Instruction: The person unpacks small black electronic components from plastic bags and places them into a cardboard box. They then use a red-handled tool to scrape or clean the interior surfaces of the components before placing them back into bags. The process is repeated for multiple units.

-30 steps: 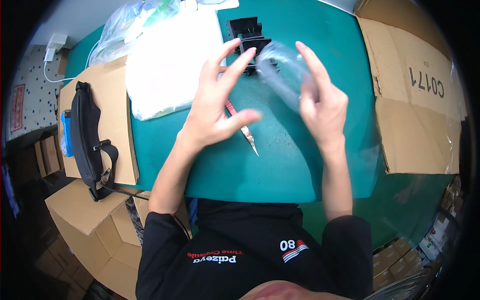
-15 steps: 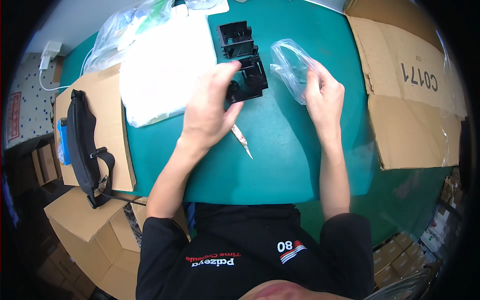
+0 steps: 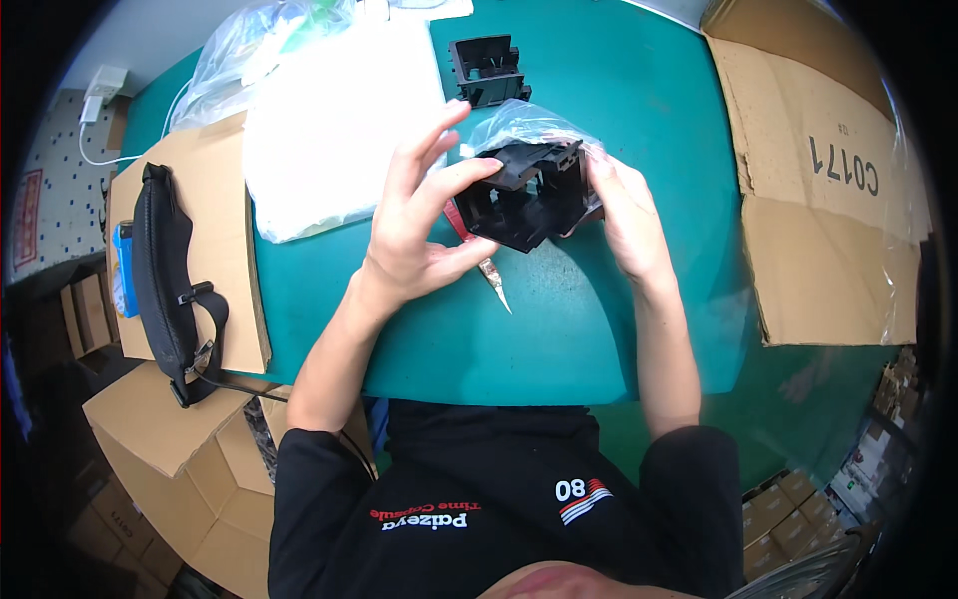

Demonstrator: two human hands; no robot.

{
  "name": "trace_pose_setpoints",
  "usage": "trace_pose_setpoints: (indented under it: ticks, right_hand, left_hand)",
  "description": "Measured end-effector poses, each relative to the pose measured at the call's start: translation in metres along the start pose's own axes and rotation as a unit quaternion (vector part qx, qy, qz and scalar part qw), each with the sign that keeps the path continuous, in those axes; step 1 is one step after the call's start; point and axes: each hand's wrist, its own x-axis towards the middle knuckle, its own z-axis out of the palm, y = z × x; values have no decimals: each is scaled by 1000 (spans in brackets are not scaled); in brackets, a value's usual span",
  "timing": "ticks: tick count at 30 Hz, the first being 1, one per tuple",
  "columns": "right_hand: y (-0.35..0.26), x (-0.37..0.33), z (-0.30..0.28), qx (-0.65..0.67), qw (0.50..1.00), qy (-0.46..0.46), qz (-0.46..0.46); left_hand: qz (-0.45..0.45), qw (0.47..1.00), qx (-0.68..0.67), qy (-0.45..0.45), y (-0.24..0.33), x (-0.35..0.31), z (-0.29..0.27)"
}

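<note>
Black part [image 3: 511,222]: The open-framed plastic piece sits above the green table [image 3: 519,359], between two bare hands, its hollow side turned toward the wearer.
Left hand [image 3: 407,228]: Thumb and forefinger pinch the piece's left end, one at its lower edge, one on top; the remaining fingers stand raised.
Right hand [image 3: 631,215]: It closes on the clear bag [image 3: 534,120] beside the piece's right end; the inner fingers are partly hidden, so whether they also grip the piece cannot be told.
Bag film: It bunches along the piece's far side.
Beneath: A red-gripped pointed tool [image 3: 491,278] lies partly behind the left hand, tip toward the wearer.
Beyond: A second black part [image 3: 494,91] stands on the table.
Flanks: A white pack [image 3: 339,140] rests just beside the left hand; a cardboard carton [image 3: 823,275] stands well apart on the right.
Edges and room: Green surface spreads between right hand and carton, and from the tool to the near edge.
</note>
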Motion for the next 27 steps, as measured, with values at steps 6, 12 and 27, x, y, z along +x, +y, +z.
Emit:
trace_pose_setpoints:
  ticks: [6, 12, 27]
  right_hand:
    - [3, -6, 8, -303, 937, 115, -128]
    - [4, -5, 13, -384, 867, 188, -258]
    - [17, -30, 59, -297, 878, 168, -337]
  left_hand:
    - [6, 993, 35, -114, 7, 0, -2]
    - [31, 997, 7, -65, -1, -7, -4]
    - [50, 979, 166, 106, 5, -14, 4]
